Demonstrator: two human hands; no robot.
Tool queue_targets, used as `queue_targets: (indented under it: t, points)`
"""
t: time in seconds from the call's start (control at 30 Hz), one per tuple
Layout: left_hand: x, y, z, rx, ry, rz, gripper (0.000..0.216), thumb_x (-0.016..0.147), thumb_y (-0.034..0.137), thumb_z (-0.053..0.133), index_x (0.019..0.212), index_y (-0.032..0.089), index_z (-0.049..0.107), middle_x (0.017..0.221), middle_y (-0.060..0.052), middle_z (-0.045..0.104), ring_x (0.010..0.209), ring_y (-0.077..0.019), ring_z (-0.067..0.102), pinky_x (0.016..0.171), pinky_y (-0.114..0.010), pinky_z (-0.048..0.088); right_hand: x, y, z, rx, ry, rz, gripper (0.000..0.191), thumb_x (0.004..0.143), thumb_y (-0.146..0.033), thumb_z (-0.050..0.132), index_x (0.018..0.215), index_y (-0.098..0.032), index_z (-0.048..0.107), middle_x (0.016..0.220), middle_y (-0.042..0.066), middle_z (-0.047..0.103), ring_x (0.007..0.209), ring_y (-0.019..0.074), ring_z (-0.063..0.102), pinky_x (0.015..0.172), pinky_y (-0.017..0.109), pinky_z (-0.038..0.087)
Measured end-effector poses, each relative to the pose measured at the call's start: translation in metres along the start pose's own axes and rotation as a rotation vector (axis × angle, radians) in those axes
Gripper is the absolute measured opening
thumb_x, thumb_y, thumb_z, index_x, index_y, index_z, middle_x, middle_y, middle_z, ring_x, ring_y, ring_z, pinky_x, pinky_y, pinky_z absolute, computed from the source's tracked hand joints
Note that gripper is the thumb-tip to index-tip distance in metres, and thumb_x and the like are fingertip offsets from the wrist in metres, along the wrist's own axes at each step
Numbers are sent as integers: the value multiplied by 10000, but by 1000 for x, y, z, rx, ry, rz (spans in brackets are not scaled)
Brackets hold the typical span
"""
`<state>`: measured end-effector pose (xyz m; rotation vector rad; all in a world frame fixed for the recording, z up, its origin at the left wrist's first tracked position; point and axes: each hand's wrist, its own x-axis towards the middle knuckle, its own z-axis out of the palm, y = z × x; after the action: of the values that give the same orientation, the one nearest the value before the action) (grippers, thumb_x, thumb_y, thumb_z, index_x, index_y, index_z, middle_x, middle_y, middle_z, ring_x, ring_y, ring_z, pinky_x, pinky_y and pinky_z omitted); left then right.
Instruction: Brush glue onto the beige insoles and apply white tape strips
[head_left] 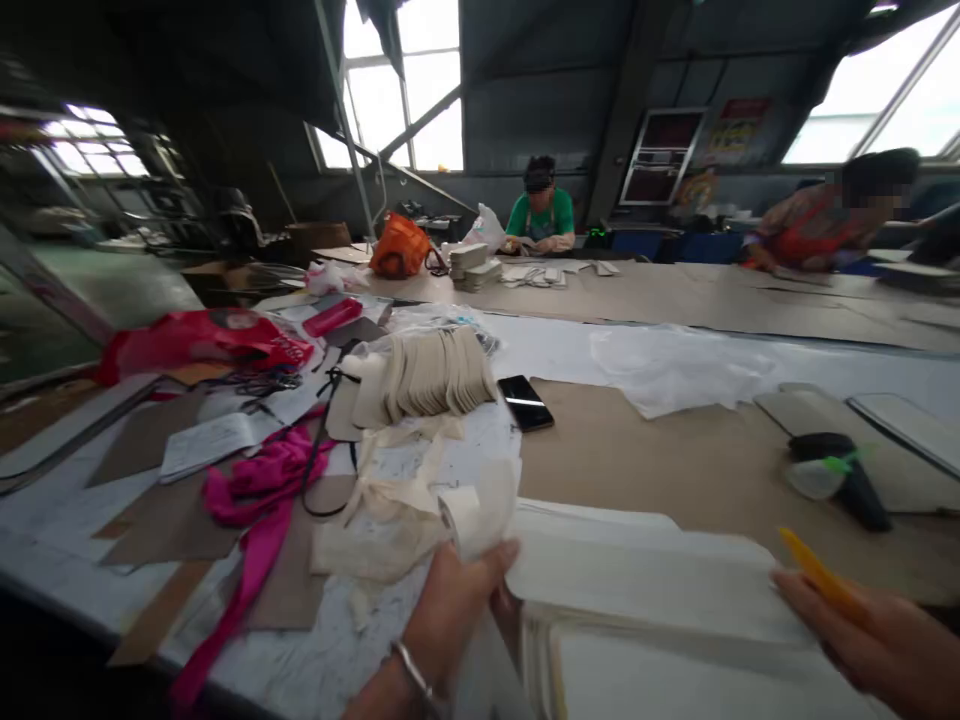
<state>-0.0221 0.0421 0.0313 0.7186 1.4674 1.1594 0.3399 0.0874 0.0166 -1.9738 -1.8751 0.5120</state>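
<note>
My left hand, with a silver bangle at the wrist, is closed on the left end of a pale, flat panel. A curled white strip rises beside its thumb and hangs below the hand; whether the fingers grip it too, I cannot tell. At the panel's right end, my right hand is closed around a slim yellow tool, its fingertips touching the panel edge. The tool's exact kind is unclear. Beneath the panel lies a stack of similar pale pieces.
A row of beige pieces stands near a black phone. Pink cloth and an open notebook lie left. A black object with a green tie sits right. Two people work at the far table.
</note>
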Motion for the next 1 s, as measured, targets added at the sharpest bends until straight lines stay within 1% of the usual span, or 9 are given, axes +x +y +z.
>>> queue_targets:
  t: [0.07, 0.13, 0.2, 0.37, 0.47, 0.57, 0.73, 0.87, 1.0]
  points:
    - [3, -3, -4, 21, 2, -22, 464, 557, 585, 773, 492, 158, 604, 406, -24, 539, 447, -134, 484, 502, -265, 378, 2, -6, -9, -145, -51, 25, 356, 831, -450, 458, 539, -257, 526, 511, 79, 601, 494, 238, 590, 557, 356, 401]
    - [4, -10, -11, 23, 11, -48, 497, 560, 571, 775, 775, 132, 686, 410, 38, 520, 447, -123, 455, 506, -252, 361, -3, -10, -17, -272, -1, 52, 300, 830, -435, 415, 616, -257, 525, 544, 69, 618, 535, 254, 615, 568, 350, 395]
    - [5, -19, -18, 31, -4, -75, 575, 577, 562, 765, 917, 109, 664, 426, 64, 510, 465, -120, 450, 520, -248, 367, -10, -12, -21, -343, 9, 69, 312, 849, -439, 369, 651, -253, 524, 564, 65, 633, 553, 259, 630, 566, 341, 396]
    - [11, -32, -22, 109, -33, -119, 717, 592, 600, 730, 1089, 99, 606, 427, 72, 521, 463, -146, 478, 516, -261, 377, -13, -24, -17, -448, -100, -51, 354, 914, -449, 354, 766, -231, 591, 686, 74, 688, 684, 266, 675, 631, 328, 422]
    - [30, -31, -17, 235, -84, -130, 560, 527, 609, 750, 804, 127, 692, 367, 33, 511, 420, -172, 473, 484, -284, 357, 6, -39, -13, -485, -219, -41, 352, 887, -507, 470, 909, -202, 645, 888, 115, 720, 874, 304, 676, 710, 336, 440]
    - [50, -22, -10, 355, -154, -101, 390, 450, 530, 788, 505, 174, 640, 368, 9, 507, 445, -191, 479, 470, -298, 342, 32, -48, -9, -387, -393, -16, 453, 779, -508, 636, 1021, -127, 671, 1031, 162, 706, 979, 341, 647, 786, 355, 453]
    - [56, -2, 0, 464, -252, -41, 241, 425, 385, 751, 533, 182, 681, 467, 31, 581, 511, -178, 490, 515, -287, 387, 62, -42, 1, -238, -550, -29, 545, 623, -459, 785, 1061, -150, 690, 1040, 82, 721, 947, 296, 659, 795, 310, 487]
    - [48, -5, 3, 523, -291, -57, 247, 465, 428, 707, 445, 216, 582, 369, 48, 493, 405, -156, 423, 454, -289, 360, 67, -37, 8, -151, -562, -38, 579, 568, -395, 826, 1072, -151, 678, 1037, 79, 715, 981, 306, 645, 842, 346, 496]
    - [46, -21, -4, 520, -186, 37, 270, 558, 491, 676, 497, 238, 603, 431, 17, 572, 474, -209, 556, 509, -305, 453, 61, -39, 3, -73, -491, -69, 578, 636, -321, 798, 1151, -146, 604, 1127, 84, 672, 1042, 274, 620, 907, 340, 476]
